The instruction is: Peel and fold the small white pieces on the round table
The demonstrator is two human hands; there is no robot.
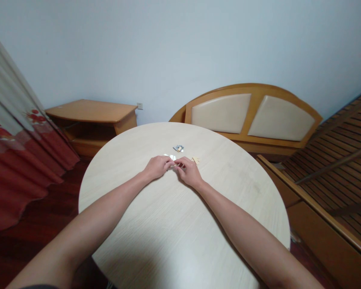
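Observation:
Both hands meet over the middle of a round pale table (168,224). My left hand (158,166) has its fingers bent and pinched together at the tips. My right hand (189,170) reaches in from the other side, thumb and fingers pinched, almost touching the left fingertips. Whatever small thing lies between them is too small and hidden to name. Just beyond the fingers are small white pieces (173,157). Beside my right hand lies a little pile of tan pieces (195,160). Farther back sits a small heap of dark and grey-blue pieces (178,148).
A low wooden cabinet (93,110) stands at the back left, near a red and white curtain (15,160). Behind the table is a padded wooden headboard (221,114). A wooden bed frame (325,224) with slats runs along the right.

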